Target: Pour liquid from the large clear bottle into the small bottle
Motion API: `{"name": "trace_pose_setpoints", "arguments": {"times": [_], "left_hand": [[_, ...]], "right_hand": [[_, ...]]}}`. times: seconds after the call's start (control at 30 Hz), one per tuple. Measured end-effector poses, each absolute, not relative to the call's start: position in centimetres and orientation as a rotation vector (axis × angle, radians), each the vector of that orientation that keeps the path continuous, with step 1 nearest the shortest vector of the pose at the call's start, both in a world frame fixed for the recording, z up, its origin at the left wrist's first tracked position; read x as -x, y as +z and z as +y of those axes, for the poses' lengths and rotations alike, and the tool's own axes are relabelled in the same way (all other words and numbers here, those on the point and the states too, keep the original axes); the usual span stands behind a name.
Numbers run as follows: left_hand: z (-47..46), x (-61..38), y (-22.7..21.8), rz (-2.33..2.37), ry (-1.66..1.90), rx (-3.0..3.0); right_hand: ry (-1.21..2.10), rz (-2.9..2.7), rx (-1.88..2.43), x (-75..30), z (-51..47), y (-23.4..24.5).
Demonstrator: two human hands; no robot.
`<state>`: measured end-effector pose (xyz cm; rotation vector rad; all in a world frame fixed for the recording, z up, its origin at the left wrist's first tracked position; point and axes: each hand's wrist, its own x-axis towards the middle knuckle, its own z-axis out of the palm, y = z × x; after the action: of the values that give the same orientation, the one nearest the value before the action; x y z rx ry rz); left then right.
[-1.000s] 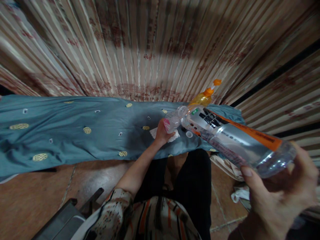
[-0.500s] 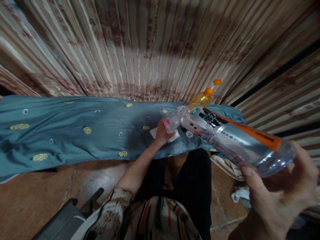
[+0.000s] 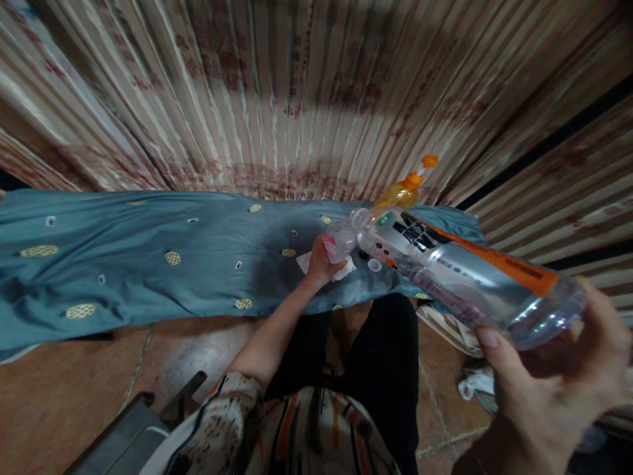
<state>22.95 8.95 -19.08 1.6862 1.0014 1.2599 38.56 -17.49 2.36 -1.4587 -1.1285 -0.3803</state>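
Note:
My right hand (image 3: 554, 369) grips the base of a large clear plastic bottle (image 3: 459, 270) with a silver and orange label, tilted so its neck points down to the left. The neck meets the mouth of a smaller clear bottle (image 3: 345, 234) with a pink label, and my left hand (image 3: 321, 262) is closed around that one. A white tissue (image 3: 346, 268) lies under my left hand. Close to the bottles is a white cap (image 3: 374, 265), with a dark cap (image 3: 363, 255) beside it. I cannot make out any liquid moving between the bottles.
Behind the large bottle stands a yellow bottle with an orange top (image 3: 403, 191). A teal cloth with pineapple prints (image 3: 208, 277) covers the long surface. Pleated curtains (image 3: 277, 99) hang behind it. A dark chair (image 3: 128, 435) is at the lower left.
Almost nothing differs. Both bottles stay neck to neck in my hands, with only a very slight shift of the large bottle.

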Motion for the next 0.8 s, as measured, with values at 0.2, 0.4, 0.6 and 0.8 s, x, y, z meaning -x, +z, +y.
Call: {"name": "trace_pose_setpoints", "arguments": {"times": [0.2,0.4,0.6,0.8], "left_hand": [[9.19,-23.0,-19.32,0.976,1.294,-1.688],[9.2,-23.02,-19.5,0.966,1.307,-1.694],[9.23,-23.07,-19.64,0.964,1.306,-1.711],[9.25,-23.12,-19.81,0.99,1.303,-1.722]], "right_hand": [[-0.372,-1.251,1.378,-38.08,-17.3,2.69],[-0.39,-1.26,1.375,-37.84,-17.3,2.87],[-0.362,-1.26,1.372,-37.92,-17.34,2.74],[-0.378,-1.283,1.361,-37.76,-17.12,3.1]]}}
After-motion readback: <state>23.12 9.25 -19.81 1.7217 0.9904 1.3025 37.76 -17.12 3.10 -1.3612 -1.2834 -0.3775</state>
